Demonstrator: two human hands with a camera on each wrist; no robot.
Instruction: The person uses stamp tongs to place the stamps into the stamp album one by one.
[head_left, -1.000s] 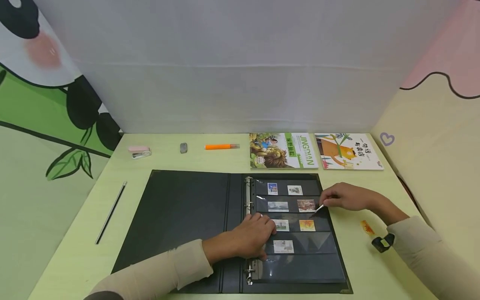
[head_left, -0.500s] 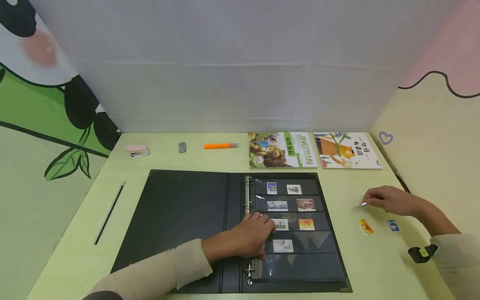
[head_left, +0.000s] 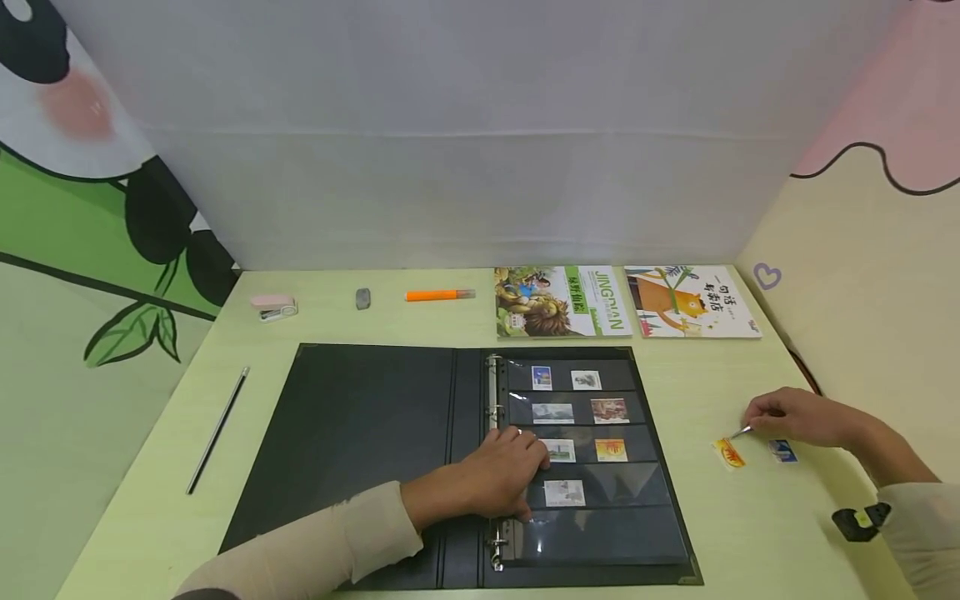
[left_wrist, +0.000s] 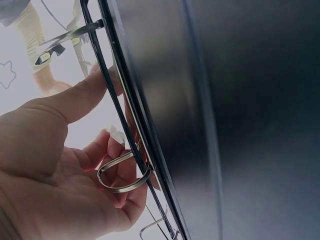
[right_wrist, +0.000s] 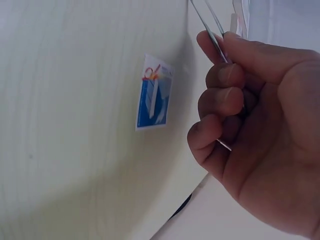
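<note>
A black ring-binder stamp album (head_left: 375, 417) lies spread on the table, its right page of clear-fronted strips bearing several stamps. My left hand (head_left: 495, 471) rests on that page beside the metal rings (left_wrist: 120, 175), its fingers relaxed and partly over one stamp's edge. On the right, my right hand (head_left: 795, 417) pinches slim metal tweezers (right_wrist: 207, 27) between thumb and fingers. Their tips are right at the upper edge of an orange-and-yellow stamp (head_left: 729, 453) on the table. A blue-and-white stamp (right_wrist: 154, 95) lies just below the right hand.
Behind the album stand a pink stapler (head_left: 273, 306), a grey eraser (head_left: 363, 298) and an orange marker (head_left: 438, 295) in a row. Two picture books (head_left: 562, 302) lie at the back right. A thin dark pencil-like rod (head_left: 217, 429) lies at the left.
My right hand has left the album page, moving right with the tweezers, then down to the orange-and-yellow stamp. The blue stamp has come into view. My left hand stays in place.
</note>
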